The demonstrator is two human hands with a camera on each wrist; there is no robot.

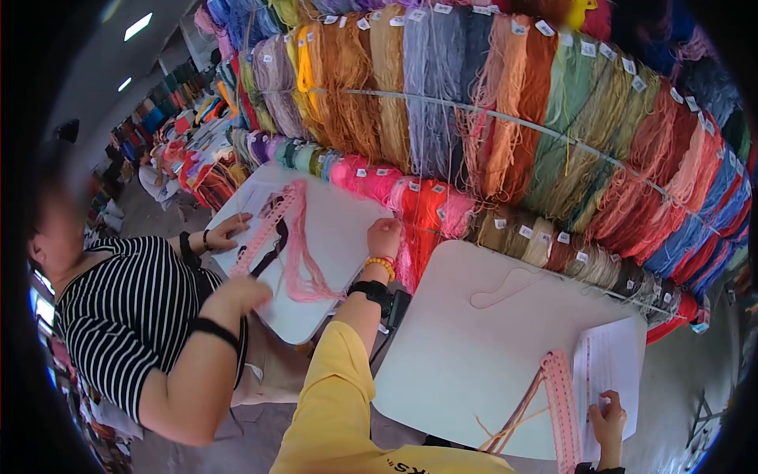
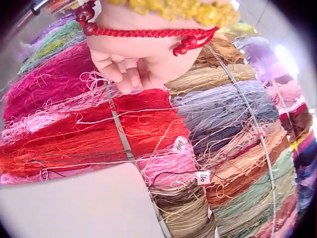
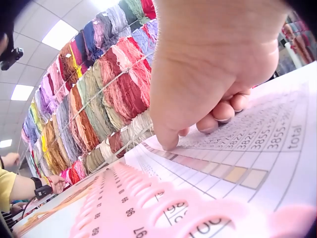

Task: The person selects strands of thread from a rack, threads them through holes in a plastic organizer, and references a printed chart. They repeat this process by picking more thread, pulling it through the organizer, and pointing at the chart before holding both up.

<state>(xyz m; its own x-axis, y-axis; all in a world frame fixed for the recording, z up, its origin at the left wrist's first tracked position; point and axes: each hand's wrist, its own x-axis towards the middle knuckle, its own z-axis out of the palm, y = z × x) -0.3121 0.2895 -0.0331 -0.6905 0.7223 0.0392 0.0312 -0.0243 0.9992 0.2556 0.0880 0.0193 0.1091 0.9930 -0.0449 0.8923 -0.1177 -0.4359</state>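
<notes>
My left hand (image 1: 384,237) reaches to the rack of thread skeins, its fingertips bent together on loose pale pink embroidery thread (image 2: 96,79). Right beside them hang red skeins (image 2: 148,106) and magenta skeins (image 2: 54,72). My right hand (image 1: 608,423) rests on a printed color chart (image 1: 588,363), with fingertips touching the sheet near rows of numbers and colored squares. Next to that hand lies a pink thread organizer strip (image 1: 562,411) with numbered holes, seen close up in the right wrist view. Some brown and pink thread (image 1: 533,395) hangs from it.
A white table (image 1: 442,355) stands before me, with a loose thread loop on it. At the left, a person in a striped shirt (image 1: 150,316) works at another white table (image 1: 296,324) with pink thread on a strip. Racks of colored skeins (image 1: 442,103) rise behind.
</notes>
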